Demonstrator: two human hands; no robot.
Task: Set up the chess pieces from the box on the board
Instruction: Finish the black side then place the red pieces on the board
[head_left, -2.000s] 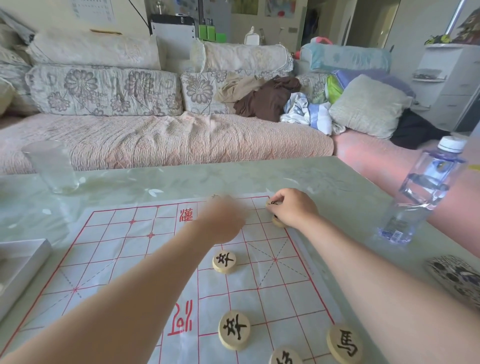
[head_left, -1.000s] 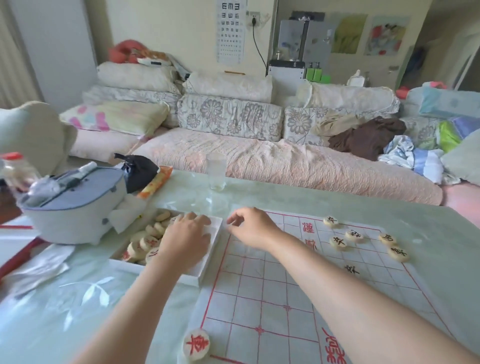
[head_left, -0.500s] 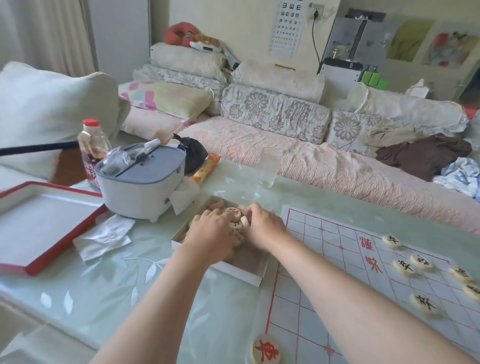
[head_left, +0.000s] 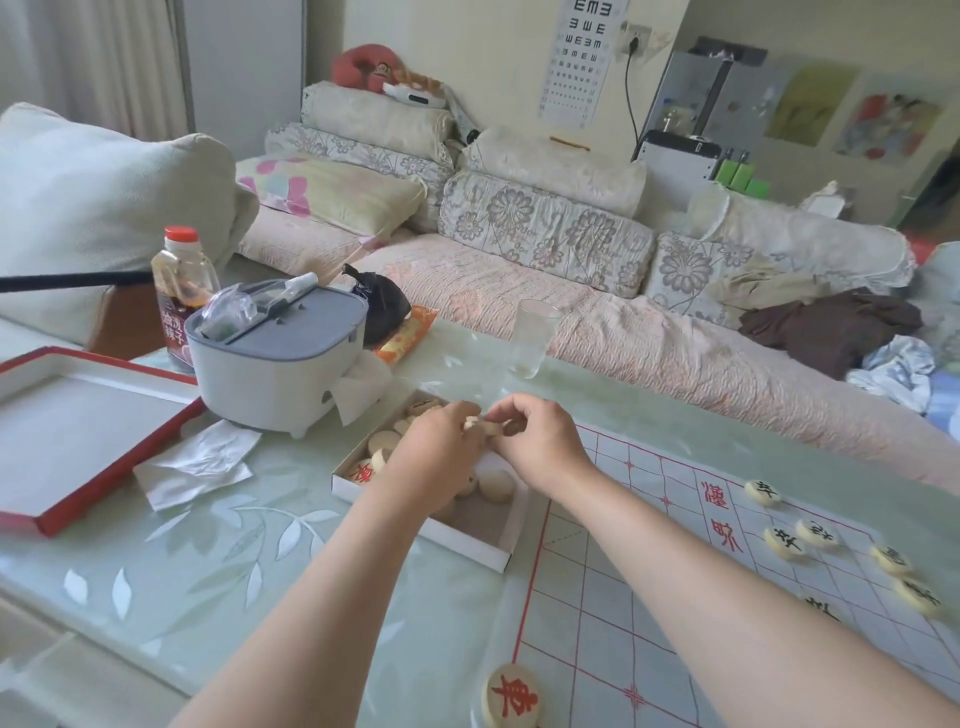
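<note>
A shallow white box (head_left: 470, 548) sits on the glass table left of the board, with several pale round chess pieces (head_left: 385, 441) in it. My left hand (head_left: 434, 457) and my right hand (head_left: 543, 441) hover over the box, and their fingertips meet on a pale chess piece (head_left: 480, 426). The paper board (head_left: 649, 582) with its red grid lies to the right. Several black-lettered pieces (head_left: 784, 543) stand along its far right side. One red-lettered piece (head_left: 511, 696) lies at the board's near left corner.
A grey-lidded white container (head_left: 280, 364) and a sauce bottle (head_left: 182, 291) stand left of the box. A red-rimmed box lid (head_left: 31, 519) and crumpled tissue (head_left: 197, 467) lie further left. An empty glass (head_left: 532, 338) stands behind the box, and a sofa runs along the table's far edge.
Both hands left the right side of the board and went left into the box. My head turned left with them. Now the fingertips are raised slightly, with a piece between them.
</note>
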